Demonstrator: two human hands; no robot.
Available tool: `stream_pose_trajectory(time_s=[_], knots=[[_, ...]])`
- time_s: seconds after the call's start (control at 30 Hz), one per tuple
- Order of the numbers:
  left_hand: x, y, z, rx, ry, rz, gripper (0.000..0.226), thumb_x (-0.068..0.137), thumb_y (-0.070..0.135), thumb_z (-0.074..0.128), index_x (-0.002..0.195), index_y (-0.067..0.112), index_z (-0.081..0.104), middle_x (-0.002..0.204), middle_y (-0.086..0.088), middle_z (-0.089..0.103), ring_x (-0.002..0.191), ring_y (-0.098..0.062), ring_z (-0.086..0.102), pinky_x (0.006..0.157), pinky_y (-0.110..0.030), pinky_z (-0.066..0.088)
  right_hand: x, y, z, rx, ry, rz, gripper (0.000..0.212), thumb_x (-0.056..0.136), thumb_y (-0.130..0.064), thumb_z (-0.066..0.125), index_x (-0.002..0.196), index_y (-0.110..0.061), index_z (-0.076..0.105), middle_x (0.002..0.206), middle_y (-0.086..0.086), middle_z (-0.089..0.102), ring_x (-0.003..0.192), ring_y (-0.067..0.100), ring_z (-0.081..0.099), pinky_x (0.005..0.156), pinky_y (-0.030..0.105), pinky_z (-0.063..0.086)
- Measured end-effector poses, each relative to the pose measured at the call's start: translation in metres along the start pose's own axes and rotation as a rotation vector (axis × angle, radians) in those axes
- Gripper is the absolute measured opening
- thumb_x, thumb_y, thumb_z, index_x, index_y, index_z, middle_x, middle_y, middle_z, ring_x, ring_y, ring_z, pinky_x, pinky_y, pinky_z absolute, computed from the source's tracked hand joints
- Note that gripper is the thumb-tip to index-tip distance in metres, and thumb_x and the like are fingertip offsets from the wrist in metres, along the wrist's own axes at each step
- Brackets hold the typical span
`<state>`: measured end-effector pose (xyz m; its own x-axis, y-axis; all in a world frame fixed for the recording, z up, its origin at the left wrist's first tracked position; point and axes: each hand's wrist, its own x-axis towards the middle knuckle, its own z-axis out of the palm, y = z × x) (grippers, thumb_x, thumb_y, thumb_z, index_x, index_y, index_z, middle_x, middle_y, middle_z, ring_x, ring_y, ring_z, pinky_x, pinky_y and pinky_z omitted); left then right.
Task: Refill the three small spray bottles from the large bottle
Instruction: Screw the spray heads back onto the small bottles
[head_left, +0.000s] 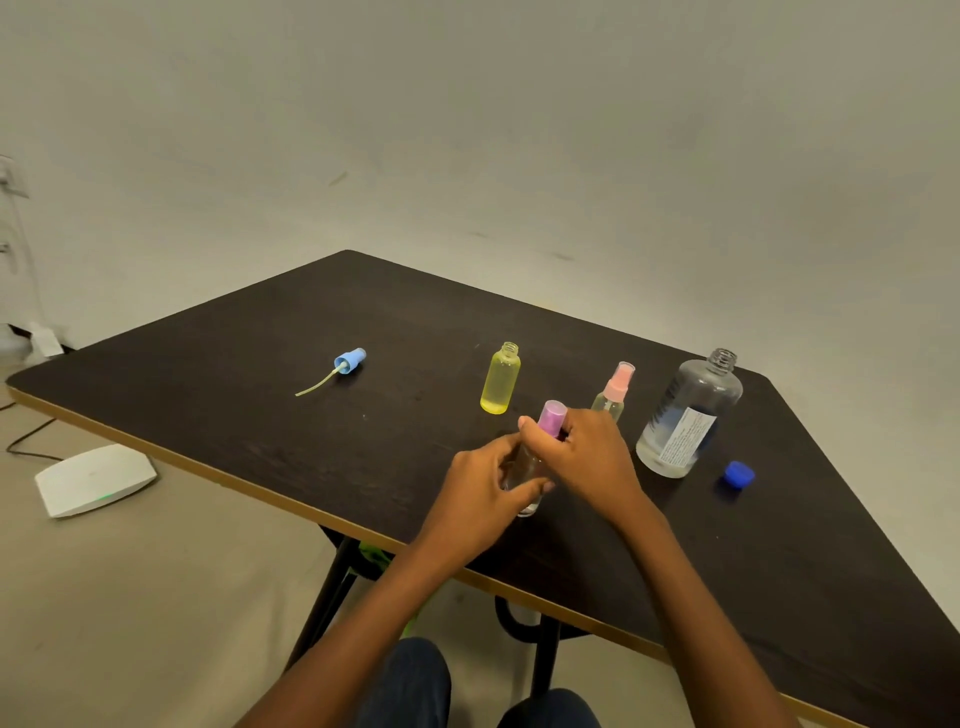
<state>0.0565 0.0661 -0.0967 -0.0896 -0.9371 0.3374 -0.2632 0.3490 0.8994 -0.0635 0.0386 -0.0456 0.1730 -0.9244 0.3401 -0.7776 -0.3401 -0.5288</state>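
So the step here looks like twisting the sprayer on the purple-topped spray bottle (551, 418), and I honestly can't tell whether it's coming off or going on. The bottle stands on the tabletop (311, 312) near the front edge, leaning a bit. The left hand (483, 488) wraps its fingers (535, 487) around the clear body, and the right hand (587, 457) curls around the collar just under the purple cap.

Tips for doing it well:
- Keep the base planted on the tabletop and hold the body firmly without squeezing. Thin plastic probably flexes, and any liquid inside would burp out.
- Turn at the collar, not the clear overcap, which I'd guess just pops off or spins.
- If the sprayer is coming off, lift it straight up so the dip tube clears the neck without flicking drops.
- Lay it next to the blue spray head (349, 360) that's lying well off to the left.

The yellow bottle (500, 379) stands open just behind the hands. The pink-topped bottle (615, 389) is capped, right behind the right hand. The large bottle (688, 415) sits open to the right with its blue cap (738, 474) beside it, so watch that elbow, since there's not much room on that side.
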Motion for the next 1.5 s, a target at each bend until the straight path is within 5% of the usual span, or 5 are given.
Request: stream_pose_trajectory(time_s=[0.37,0.57,0.83,1.13,1.5], knots=[[0.002,-0.002,0.003,0.049,0.044,0.009,0.033,0.083,0.015,0.068,0.115,0.012,0.061,0.104,-0.002,0.071,0.096,-0.009,0.066,0.083,-0.02,0.053,-0.014,-0.017,0.016,-0.108,0.286,0.183,0.033,0.088,-0.035,0.046,0.065,-0.013,0.055,0.062,0.001,0.054,0.069,0.02,0.056,0.067,0.033,0.047],[0.006,0.002,-0.003,0.164,-0.022,0.007,0.043,0.08,0.019,0.072,0.12,0.015,0.057,0.111,-0.001,0.065,0.099,-0.009,0.061,0.086,-0.023,0.05,-0.026,-0.008,0.009,0.045,0.193,0.216,0.053,0.08,-0.066,0.045,0.069,-0.015,0.049,0.063,-0.004,0.05,0.063,0.013,0.05,0.062,0.033,0.04],[0.039,-0.001,0.012,0.216,0.124,-0.058,0.041,0.077,0.021,0.075,0.115,0.017,0.061,0.103,0.0,0.063,0.093,-0.017,0.061,0.084,-0.032,0.051,-0.017,0.044,-0.015,0.465,0.429,0.458,0.013,0.083,-0.008,0.061,0.083,-0.015,0.05,0.073,0.005,0.053,0.068,0.019,0.052,0.068,0.039,0.049],[0.086,-0.004,0.039,0.243,0.173,-0.144,0.046,0.083,0.021,0.069,0.126,0.014,0.055,0.12,-0.005,0.063,0.111,-0.021,0.059,0.091,-0.033,0.047,0.025,0.075,0.006,0.321,0.263,0.581,0.05,0.077,-0.02,0.067,0.122,-0.011,0.047,0.097,0.019,0.064,0.079,0.032,0.063,0.066,0.04,0.054],[0.108,-0.019,0.05,0.218,0.157,-0.14,0.048,0.082,0.018,0.071,0.126,0.011,0.055,0.117,-0.006,0.066,0.108,-0.02,0.062,0.092,-0.034,0.051,0.032,0.092,0.016,0.236,0.254,0.53,0.027,0.082,-0.024,0.067,0.103,-0.011,0.057,0.084,0.012,0.064,0.079,0.03,0.063,0.068,0.036,0.049]])
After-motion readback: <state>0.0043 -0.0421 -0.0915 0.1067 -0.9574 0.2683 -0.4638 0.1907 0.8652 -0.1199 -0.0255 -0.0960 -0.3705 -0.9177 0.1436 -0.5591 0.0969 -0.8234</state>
